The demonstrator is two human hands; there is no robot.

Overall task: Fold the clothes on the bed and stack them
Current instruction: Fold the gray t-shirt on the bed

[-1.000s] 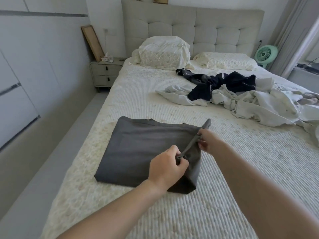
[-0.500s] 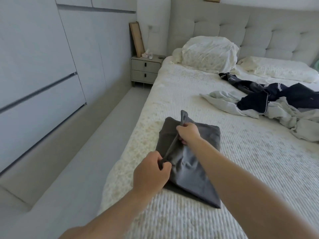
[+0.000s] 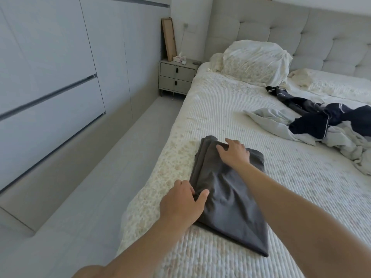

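We find the left hand (image 3: pixel 181 203) apparently pinching the grey garment (image 3: pixel 230 195) edge, the right hand (image 3: pixel 233 152) flat and spread, pressing the fold.

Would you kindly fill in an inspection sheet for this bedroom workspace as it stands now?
Surface: bed with a ribbed white cover, two pillows at the headboard.
Job's things: grey garment folded near the bed's left edge; unfolded pile of clothes on the far right.
Clutter: nothing seen.
Grippers: left hand grips the garment's near left edge; right hand lies flat on its far end.
Cables: thin cord running up the wall behind the nightstand.
Surroundings: wardrobe doors left, bare floor beside the bed.
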